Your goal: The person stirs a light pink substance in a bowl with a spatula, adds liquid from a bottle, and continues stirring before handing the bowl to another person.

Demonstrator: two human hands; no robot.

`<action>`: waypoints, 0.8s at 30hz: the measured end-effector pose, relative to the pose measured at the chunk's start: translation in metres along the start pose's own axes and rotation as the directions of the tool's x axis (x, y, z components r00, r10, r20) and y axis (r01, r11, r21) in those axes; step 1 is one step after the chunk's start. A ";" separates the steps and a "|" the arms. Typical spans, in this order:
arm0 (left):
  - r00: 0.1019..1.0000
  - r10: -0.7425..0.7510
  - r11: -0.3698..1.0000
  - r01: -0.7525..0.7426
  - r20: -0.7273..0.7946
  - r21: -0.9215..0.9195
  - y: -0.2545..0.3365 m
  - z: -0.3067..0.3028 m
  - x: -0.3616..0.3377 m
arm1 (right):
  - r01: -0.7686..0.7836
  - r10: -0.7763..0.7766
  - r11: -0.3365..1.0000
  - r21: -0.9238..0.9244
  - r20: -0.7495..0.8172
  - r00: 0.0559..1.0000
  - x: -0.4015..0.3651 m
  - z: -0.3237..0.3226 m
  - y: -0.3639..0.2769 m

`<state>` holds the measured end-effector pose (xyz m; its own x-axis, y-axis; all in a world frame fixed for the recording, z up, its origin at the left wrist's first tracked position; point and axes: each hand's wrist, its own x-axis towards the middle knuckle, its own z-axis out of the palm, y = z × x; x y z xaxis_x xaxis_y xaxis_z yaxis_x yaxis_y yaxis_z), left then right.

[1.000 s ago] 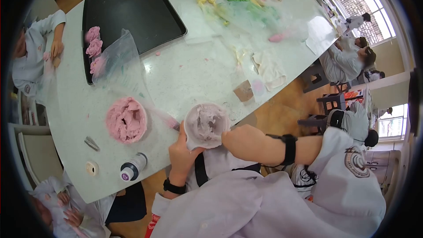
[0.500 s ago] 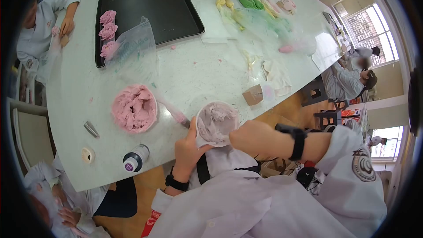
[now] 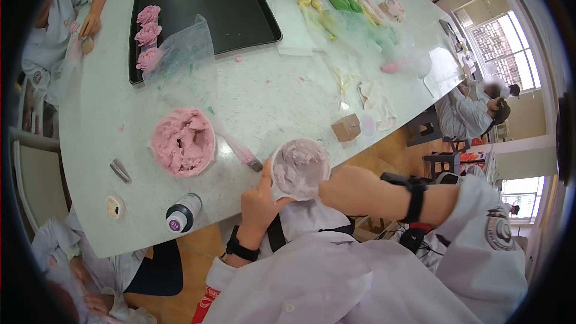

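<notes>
The left hand (image 3: 261, 195) is clamped on the near-left wall of a bowl of mauve cream (image 3: 299, 169), thumb up along its side. It holds the bowl over the table's near edge, in front of the white coat. The right hand (image 3: 348, 189) is pressed against the bowl's right rim with its fingers curled away from view, so I cannot tell whether it grips anything. A black wristband (image 3: 414, 197) sits on that forearm.

Just left of the bowl a pink-smeared piping bag (image 3: 239, 155) lies on the table (image 3: 270, 96), its tip close to the left thumb. Beyond it stands a bowl of pink cream (image 3: 183, 142). Nearer the edge are a small bottle with a purple cap (image 3: 182, 213), a white round piece (image 3: 114, 206) and a metal piping nozzle (image 3: 120, 170). A small cardboard box (image 3: 348, 127) sits just behind the mauve bowl, with a crumpled cloth (image 3: 378, 103) past it.

Further off, a clear plastic bag (image 3: 183, 60) stands against a black baking tray (image 3: 204, 6) that carries three pink piped flowers (image 3: 147, 31). Green and yellow piping bags (image 3: 336, 3) lie at the far end.

The table is pale speckled stone on a wooden floor (image 3: 384, 150). Another person's sleeve and hand (image 3: 90, 21) rest at the far left, and others sit by a bright window (image 3: 504, 54).

Against the earlier frames both hands keep the same hold – only the view has swung, so the tray and flowers stand higher and further right in the picture.
</notes>
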<state>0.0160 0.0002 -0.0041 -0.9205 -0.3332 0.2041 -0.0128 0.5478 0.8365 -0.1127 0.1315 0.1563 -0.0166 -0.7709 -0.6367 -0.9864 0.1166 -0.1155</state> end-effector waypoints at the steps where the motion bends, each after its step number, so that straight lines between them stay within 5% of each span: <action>1: 1.000 0.004 1.000 -0.004 0.031 -0.008 0.001 0.000 0.000 | -0.002 0.002 1.000 0.002 0.002 1.000 -0.007 -0.004 0.006; 4: 0.999 -0.014 1.000 0.013 0.039 0.010 0.001 0.004 -0.001 | -0.072 0.067 0.990 -0.125 -0.041 0.997 -0.013 -0.019 0.030; 6: 1.000 -0.011 1.000 0.011 0.011 -0.004 0.003 0.007 -0.003 | -0.213 0.133 0.959 -0.188 -0.366 0.921 -0.009 -0.026 0.037; 8: 1.000 -0.006 1.000 0.006 -0.010 -0.012 0.004 0.007 -0.005 | -0.215 0.147 0.960 -0.178 -0.330 0.932 0.000 -0.012 0.032; 10: 0.997 -0.074 0.997 0.074 0.025 0.003 0.009 0.007 -0.006 | -0.337 0.352 0.935 0.106 -0.193 0.916 0.006 0.013 0.003; 13: 0.999 -0.047 0.998 0.048 -0.023 0.047 0.009 0.012 -0.008 | -0.293 0.318 0.932 0.213 -0.092 0.944 0.008 0.017 -0.026; 18: 0.988 -0.152 0.988 0.152 -0.004 -0.008 0.019 0.016 -0.007 | -0.210 0.219 0.971 0.116 -0.072 0.973 -0.021 -0.015 0.001; 20: 0.984 -0.176 0.984 0.176 -0.013 0.014 0.020 0.017 -0.007 | -0.296 0.284 0.954 -0.050 -0.166 0.944 -0.022 -0.021 0.005; 24: 0.986 -0.141 0.990 0.139 -0.086 -0.030 0.017 0.025 -0.006 | -0.438 0.436 0.899 -0.016 -0.064 0.898 -0.011 -0.005 0.013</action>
<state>0.0118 0.0310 -0.0042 -0.8726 -0.4716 0.1273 -0.1287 0.4733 0.8715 -0.1259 0.1381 0.1657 -0.4552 -0.6810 -0.5736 -0.8821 0.4324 0.1867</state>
